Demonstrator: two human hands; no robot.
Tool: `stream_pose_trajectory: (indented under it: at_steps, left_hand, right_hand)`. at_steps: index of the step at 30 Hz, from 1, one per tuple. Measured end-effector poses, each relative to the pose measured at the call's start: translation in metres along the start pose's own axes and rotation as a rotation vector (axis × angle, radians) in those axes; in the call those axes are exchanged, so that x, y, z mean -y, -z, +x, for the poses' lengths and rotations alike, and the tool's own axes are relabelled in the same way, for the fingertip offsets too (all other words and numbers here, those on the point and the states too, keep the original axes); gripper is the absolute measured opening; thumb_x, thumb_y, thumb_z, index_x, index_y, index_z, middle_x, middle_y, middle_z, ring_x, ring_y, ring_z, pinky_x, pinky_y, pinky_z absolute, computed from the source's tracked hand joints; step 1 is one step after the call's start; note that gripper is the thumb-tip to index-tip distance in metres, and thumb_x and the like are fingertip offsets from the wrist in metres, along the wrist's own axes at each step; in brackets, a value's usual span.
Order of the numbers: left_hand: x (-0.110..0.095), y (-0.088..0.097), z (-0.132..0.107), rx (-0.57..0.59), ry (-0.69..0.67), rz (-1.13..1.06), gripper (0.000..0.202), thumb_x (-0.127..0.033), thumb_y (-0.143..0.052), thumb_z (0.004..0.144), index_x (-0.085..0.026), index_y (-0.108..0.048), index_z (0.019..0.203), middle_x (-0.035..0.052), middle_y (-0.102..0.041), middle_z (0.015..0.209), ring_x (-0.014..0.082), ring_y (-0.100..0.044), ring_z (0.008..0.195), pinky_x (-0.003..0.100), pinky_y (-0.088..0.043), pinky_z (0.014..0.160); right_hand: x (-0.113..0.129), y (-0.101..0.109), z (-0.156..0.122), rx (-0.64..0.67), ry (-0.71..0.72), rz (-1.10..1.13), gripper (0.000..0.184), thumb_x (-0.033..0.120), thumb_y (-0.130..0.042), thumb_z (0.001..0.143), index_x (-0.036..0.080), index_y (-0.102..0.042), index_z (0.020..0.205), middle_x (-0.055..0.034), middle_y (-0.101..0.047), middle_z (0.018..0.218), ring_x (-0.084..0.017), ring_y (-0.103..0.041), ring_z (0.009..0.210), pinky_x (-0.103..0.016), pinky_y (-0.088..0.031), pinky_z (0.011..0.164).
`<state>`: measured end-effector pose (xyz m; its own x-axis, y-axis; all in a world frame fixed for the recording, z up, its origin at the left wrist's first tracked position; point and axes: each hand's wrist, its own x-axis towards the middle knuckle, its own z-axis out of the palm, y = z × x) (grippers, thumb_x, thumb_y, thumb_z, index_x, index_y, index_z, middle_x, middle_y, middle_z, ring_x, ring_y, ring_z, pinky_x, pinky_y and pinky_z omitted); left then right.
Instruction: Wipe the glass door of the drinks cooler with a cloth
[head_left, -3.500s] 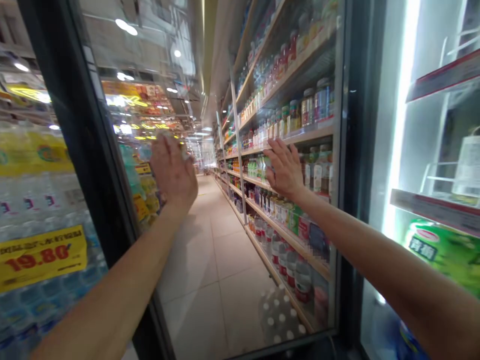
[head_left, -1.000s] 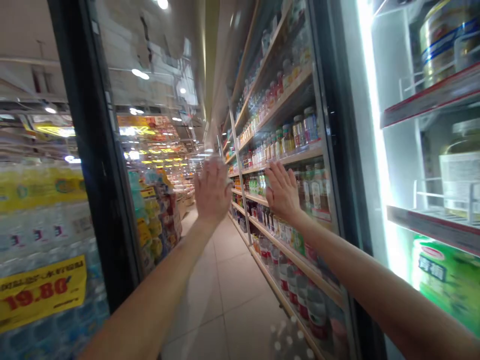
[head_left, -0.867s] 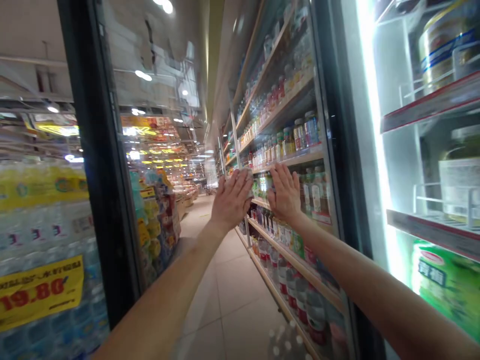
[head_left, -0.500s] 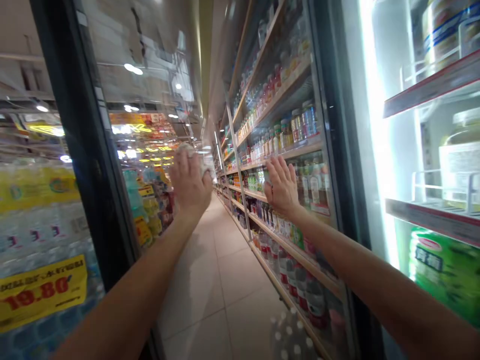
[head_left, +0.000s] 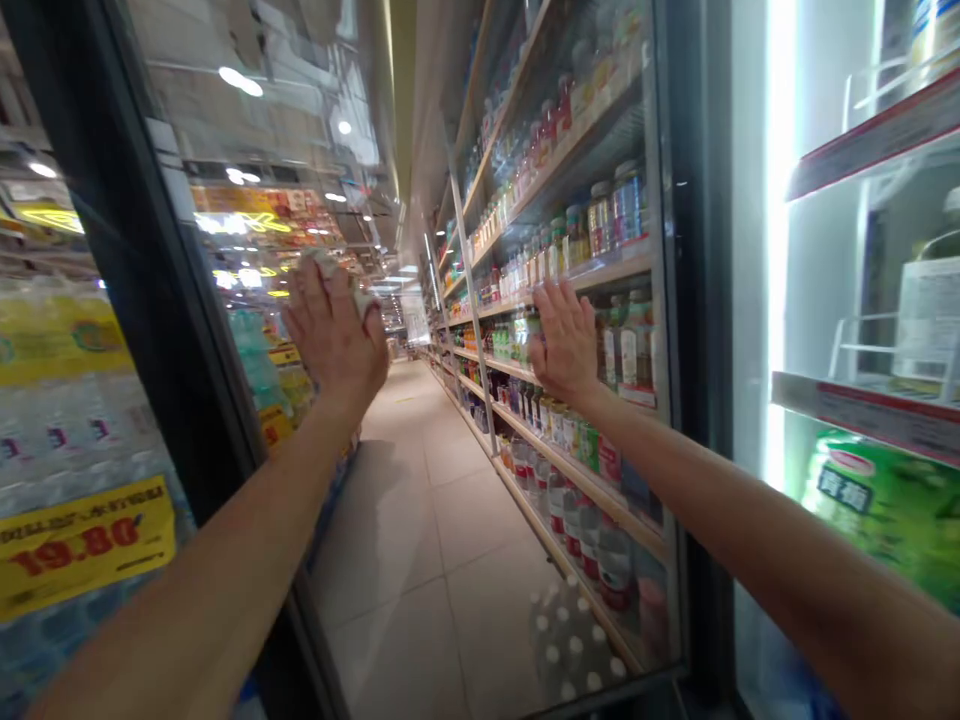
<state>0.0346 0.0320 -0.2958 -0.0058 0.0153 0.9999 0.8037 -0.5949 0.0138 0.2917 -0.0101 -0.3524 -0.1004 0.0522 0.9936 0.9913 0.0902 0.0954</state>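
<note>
The left hand (head_left: 334, 338) presses a crumpled white cloth (head_left: 324, 266) against the clear glass fridge door (head_left: 420, 560), its grip spread flat over the cloth, while the right hand (head_left: 564, 340) rests open-palmed and empty on the same glass.

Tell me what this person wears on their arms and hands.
Nothing that shows: the left forearm and right forearm are bare, no sleeve in view. The left hand and right hand have no gloves; no watch, bracelet or ring is visible.
</note>
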Motion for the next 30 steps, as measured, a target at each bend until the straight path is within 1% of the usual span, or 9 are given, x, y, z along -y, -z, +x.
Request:
stream_pose_trajectory:
  at_steps: [5,8,11,15,18,21,26,28,30]
  left_hand:
    - [-0.056,-0.029,-0.032,0.123,-0.26,-0.015,0.048,-0.038,-0.036,0.088,-0.017,-0.037,0.132,0.0091,-0.026,0.146,0.0225,-0.012,0.137,0.048,-0.013,0.111]
    - [-0.066,-0.034,-0.042,0.176,-0.416,-0.002,0.046,-0.036,-0.037,0.089,-0.02,-0.038,0.132,0.0079,-0.031,0.144,0.0207,-0.016,0.137,0.045,-0.013,0.111]
    - [-0.037,-0.018,-0.031,0.186,-0.409,0.02,0.046,-0.038,-0.037,0.088,-0.022,-0.038,0.132,0.0073,-0.033,0.143,0.0217,-0.021,0.135,0.046,-0.012,0.112]
    - [0.024,0.013,-0.001,-0.019,-0.056,0.076,0.049,-0.041,-0.038,0.087,-0.021,-0.038,0.132,0.0074,-0.028,0.145,0.0287,-0.023,0.134,0.051,-0.013,0.11]
    - [0.036,0.017,0.007,-0.098,0.045,0.079,0.05,-0.04,-0.039,0.086,-0.015,-0.04,0.129,0.0107,-0.026,0.145,0.0292,-0.021,0.134,0.05,-0.02,0.108]
    - [0.003,-0.001,-0.008,-0.052,-0.037,0.051,0.047,-0.035,-0.041,0.086,-0.013,-0.041,0.127,0.0153,-0.028,0.144,0.027,-0.021,0.134,0.047,-0.021,0.108]
    - [-0.066,-0.036,-0.052,0.186,-0.502,0.003,0.046,-0.03,-0.041,0.087,-0.015,-0.039,0.13,0.012,-0.034,0.142,0.0235,-0.017,0.136,0.042,-0.018,0.11]
    - [-0.063,-0.033,-0.057,0.211,-0.55,-0.006,0.045,-0.03,-0.04,0.087,-0.017,-0.039,0.131,0.0104,-0.035,0.141,0.0224,-0.019,0.136,0.041,-0.016,0.111]
    - [-0.042,-0.022,-0.048,0.199,-0.455,-0.002,0.045,-0.032,-0.039,0.088,-0.018,-0.04,0.131,0.0107,-0.035,0.142,0.0225,-0.021,0.135,0.042,-0.013,0.111]
  right_hand:
    - [-0.001,0.0,-0.001,-0.036,0.011,0.017,0.062,0.025,-0.038,0.081,0.021,-0.02,0.141,-0.0063,-0.032,0.144,-0.023,-0.02,0.136,-0.049,-0.018,0.109]
    - [-0.001,-0.001,-0.001,-0.068,0.025,0.019,0.06,0.024,-0.038,0.081,0.021,-0.024,0.139,-0.0076,-0.035,0.143,-0.022,-0.023,0.135,-0.048,-0.02,0.109]
    - [-0.001,-0.001,-0.001,-0.081,0.025,0.012,0.056,0.022,-0.038,0.081,0.019,-0.03,0.136,-0.0091,-0.038,0.14,-0.022,-0.025,0.134,-0.047,-0.021,0.109]
    - [0.001,-0.001,-0.001,-0.067,0.007,0.011,0.054,0.023,-0.038,0.081,0.02,-0.032,0.135,-0.0085,-0.038,0.141,-0.022,-0.024,0.135,-0.047,-0.021,0.109]
    - [0.003,-0.001,-0.001,-0.048,0.001,0.019,0.054,0.024,-0.038,0.082,0.021,-0.032,0.135,-0.008,-0.036,0.142,-0.022,-0.022,0.136,-0.048,-0.019,0.109]
    - [0.004,0.0,-0.001,-0.056,0.002,0.013,0.052,0.023,-0.039,0.082,0.02,-0.035,0.133,-0.0086,-0.036,0.142,-0.022,-0.022,0.136,-0.047,-0.019,0.109]
    - [0.002,0.0,-0.002,-0.077,0.017,-0.003,0.049,0.023,-0.037,0.083,0.019,-0.038,0.132,-0.0084,-0.038,0.141,-0.021,-0.023,0.135,-0.046,-0.021,0.109]
    - [0.001,0.0,-0.002,-0.075,0.024,-0.001,0.049,0.022,-0.037,0.083,0.017,-0.038,0.131,-0.0087,-0.039,0.14,-0.021,-0.023,0.135,-0.045,-0.02,0.109]
    - [0.001,0.0,-0.002,-0.065,0.021,0.002,0.048,0.021,-0.036,0.083,0.016,-0.039,0.13,-0.0087,-0.038,0.14,-0.02,-0.022,0.135,-0.044,-0.019,0.11]
